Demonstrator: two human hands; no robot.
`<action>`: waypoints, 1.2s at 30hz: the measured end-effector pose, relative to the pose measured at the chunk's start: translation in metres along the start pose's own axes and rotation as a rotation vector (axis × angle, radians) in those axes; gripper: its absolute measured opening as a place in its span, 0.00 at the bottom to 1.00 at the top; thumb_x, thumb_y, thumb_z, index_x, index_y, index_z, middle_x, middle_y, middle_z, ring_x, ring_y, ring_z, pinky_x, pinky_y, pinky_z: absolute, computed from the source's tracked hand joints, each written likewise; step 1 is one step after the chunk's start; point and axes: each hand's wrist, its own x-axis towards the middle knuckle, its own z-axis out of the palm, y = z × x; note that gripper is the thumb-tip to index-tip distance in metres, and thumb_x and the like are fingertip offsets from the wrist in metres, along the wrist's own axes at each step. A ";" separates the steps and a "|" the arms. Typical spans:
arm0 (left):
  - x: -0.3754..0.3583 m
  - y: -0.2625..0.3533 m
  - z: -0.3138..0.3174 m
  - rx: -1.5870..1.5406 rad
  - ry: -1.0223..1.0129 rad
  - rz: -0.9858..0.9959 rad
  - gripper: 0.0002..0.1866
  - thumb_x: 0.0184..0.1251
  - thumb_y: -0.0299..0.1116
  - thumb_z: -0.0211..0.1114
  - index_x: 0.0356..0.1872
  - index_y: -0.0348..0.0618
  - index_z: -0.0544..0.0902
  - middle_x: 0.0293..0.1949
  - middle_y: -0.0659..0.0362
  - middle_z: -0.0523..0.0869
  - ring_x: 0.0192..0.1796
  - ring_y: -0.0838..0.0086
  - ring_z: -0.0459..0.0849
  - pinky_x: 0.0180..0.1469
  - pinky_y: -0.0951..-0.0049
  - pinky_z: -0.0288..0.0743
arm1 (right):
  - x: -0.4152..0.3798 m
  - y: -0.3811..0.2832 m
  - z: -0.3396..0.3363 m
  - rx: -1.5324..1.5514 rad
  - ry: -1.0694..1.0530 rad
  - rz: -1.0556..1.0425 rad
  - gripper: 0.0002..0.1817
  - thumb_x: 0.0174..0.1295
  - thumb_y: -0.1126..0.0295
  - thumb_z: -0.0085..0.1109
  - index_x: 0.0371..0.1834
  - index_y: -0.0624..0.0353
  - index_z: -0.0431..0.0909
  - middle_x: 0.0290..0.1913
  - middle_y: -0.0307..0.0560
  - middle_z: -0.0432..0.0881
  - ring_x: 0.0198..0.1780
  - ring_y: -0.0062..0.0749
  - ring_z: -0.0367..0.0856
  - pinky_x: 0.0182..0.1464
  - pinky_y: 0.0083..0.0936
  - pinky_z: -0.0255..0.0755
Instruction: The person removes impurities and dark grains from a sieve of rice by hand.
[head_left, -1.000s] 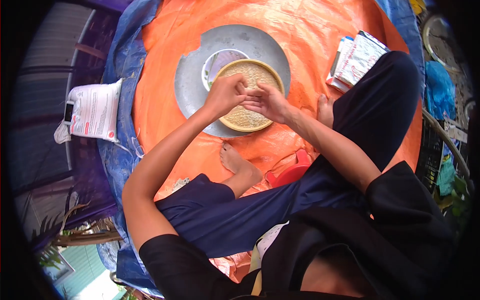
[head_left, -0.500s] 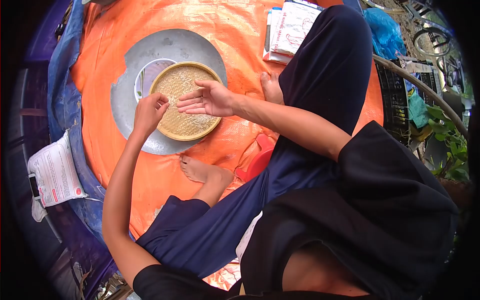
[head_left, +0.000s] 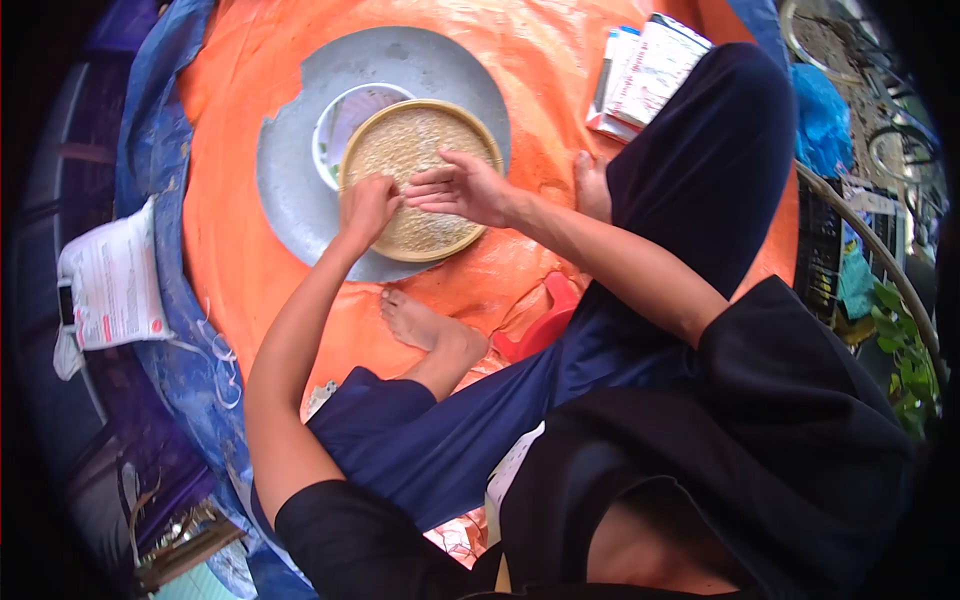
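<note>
A round, shallow tan sieve (head_left: pixel 425 135) holds a layer of pale grains. It overlaps a white bowl (head_left: pixel 326 140), and both rest on a large round grey metal tray (head_left: pixel 290 190). Over the sieve's left rim is my left hand (head_left: pixel 368 208), its fingers curled together; whatever they may hold is hidden. My right hand (head_left: pixel 465 190) hovers over the grains with its fingers stretched out and the palm showing, holding nothing. The fingertips of the two hands are close together.
An orange tarp (head_left: pixel 230 120) lies under everything, with a blue tarp (head_left: pixel 150 130) along its left edge. A white sack (head_left: pixel 112 280) is at the left. Printed packets (head_left: pixel 655 75) lie at the upper right, and a red plastic object (head_left: pixel 548 320) sits between my legs.
The view has shifted, so the tray and sieve appear farther right and higher. My left hand is a little closer to my right hand, which stays open over the sieve.
</note>
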 end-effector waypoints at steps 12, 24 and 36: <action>-0.001 0.024 0.016 0.305 -0.035 -0.051 0.08 0.60 0.29 0.59 0.29 0.46 0.86 0.34 0.49 0.85 0.39 0.58 0.86 0.40 0.58 0.74 | -0.008 -0.007 0.010 0.033 -0.089 -0.018 0.40 0.71 0.43 0.40 0.66 0.74 0.63 0.64 0.64 0.72 0.64 0.45 0.75 0.66 0.31 0.70; -0.005 0.013 0.024 0.517 -0.107 0.193 0.06 0.54 0.31 0.63 0.33 0.44 0.85 0.38 0.49 0.81 0.39 0.60 0.84 0.41 0.60 0.74 | -0.014 -0.010 0.010 0.034 -0.084 -0.040 0.42 0.71 0.40 0.37 0.66 0.76 0.64 0.63 0.64 0.73 0.63 0.44 0.76 0.65 0.30 0.72; 0.029 0.008 -0.045 -0.326 -0.101 -0.036 0.09 0.43 0.32 0.68 0.18 0.36 0.80 0.17 0.55 0.82 0.23 0.73 0.82 0.28 0.71 0.75 | 0.000 -0.001 -0.021 -0.107 0.233 -0.052 0.40 0.71 0.39 0.38 0.61 0.73 0.69 0.57 0.61 0.78 0.58 0.42 0.79 0.63 0.29 0.73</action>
